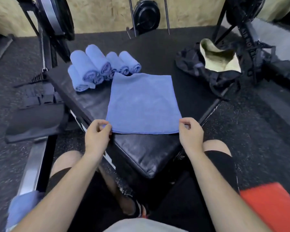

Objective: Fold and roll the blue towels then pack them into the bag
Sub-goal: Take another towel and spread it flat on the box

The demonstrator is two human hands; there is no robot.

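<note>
A blue towel (143,104) lies flat, folded into a rectangle, on the black padded bench (141,151). My left hand (97,136) pinches its near left corner and my right hand (190,133) pinches its near right corner. Several rolled blue towels (97,67) are stacked at the far left of the bench, just beyond the flat towel. The black bag (206,67) sits open on the floor at the right, its pale lining showing. More blue towel cloth (22,208) lies at the lower left.
A rowing machine rail and seat (35,124) run along the left. Black gym equipment frames (246,30) stand behind the bag. A weight plate (146,14) leans against the far wall. A red object (271,205) sits at the lower right. Dark rubber floor surrounds the bench.
</note>
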